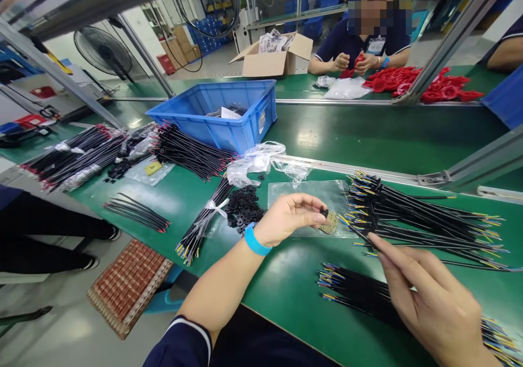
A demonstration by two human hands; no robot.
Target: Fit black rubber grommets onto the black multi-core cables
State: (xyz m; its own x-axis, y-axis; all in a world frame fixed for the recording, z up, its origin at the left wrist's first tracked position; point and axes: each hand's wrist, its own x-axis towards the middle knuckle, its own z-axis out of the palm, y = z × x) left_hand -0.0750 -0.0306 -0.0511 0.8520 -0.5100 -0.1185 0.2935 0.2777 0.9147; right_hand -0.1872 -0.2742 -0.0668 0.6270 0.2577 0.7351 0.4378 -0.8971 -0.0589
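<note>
Between thumb and fingertips, my left hand point(291, 214) pinches a small black plastic piece point(324, 212). Just beneath it lies a tan, round, patterned pad point(329, 225) on a clear plastic bag point(281, 188). My right hand point(433, 296) grips a black cable point(356, 227); its tip, with yellow and blue wire ends, points toward the black piece, a small gap apart. Behind this hand spreads a pile of black cables point(429, 210), several with black pieces near their ends. Another cable bundle point(359, 286) runs partly under my right hand. Left of my left wrist is a heap of small black pieces point(244, 206).
A blue bin point(212, 119) stands behind crumpled plastic wrap point(255, 163). Tied cables point(204, 217) and red-tipped cables point(192, 152) lie to the left. A metal frame rail point(347, 170) crosses the bench. Opposite, a co-worker handles red parts point(400, 81) beside a cardboard box point(265, 65).
</note>
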